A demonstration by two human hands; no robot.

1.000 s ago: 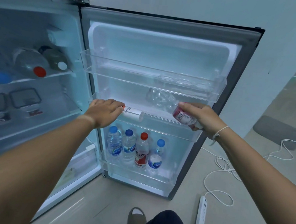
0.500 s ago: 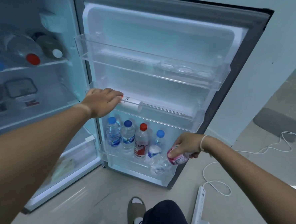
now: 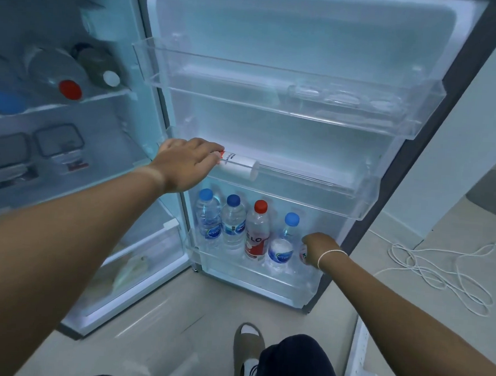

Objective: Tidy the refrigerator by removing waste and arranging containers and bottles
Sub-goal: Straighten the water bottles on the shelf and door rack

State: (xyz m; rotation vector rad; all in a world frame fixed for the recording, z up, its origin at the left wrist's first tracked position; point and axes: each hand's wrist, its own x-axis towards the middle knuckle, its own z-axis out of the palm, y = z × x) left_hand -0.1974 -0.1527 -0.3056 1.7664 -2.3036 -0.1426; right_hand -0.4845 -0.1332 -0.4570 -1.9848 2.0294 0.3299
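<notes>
Bottles are being arranged: the right hand is gripping a crumpled clear plastic bottle with a pink label, seating it in the clear bottom door bin beside the blue-capped water bottle. The left hand is clasping a white tube with a red end on the middle door shelf. Next, release calls for an upright, steady bottle.

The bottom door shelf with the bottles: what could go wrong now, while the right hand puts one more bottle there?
1. The right hand pushes a bottle in beside the light-blue-capped bottle; the row looks tight, so that one may tip against the red-capped bottle.
2. The white tube lies on its side at the middle shelf, held only by the left hand; it could roll off.
</notes>
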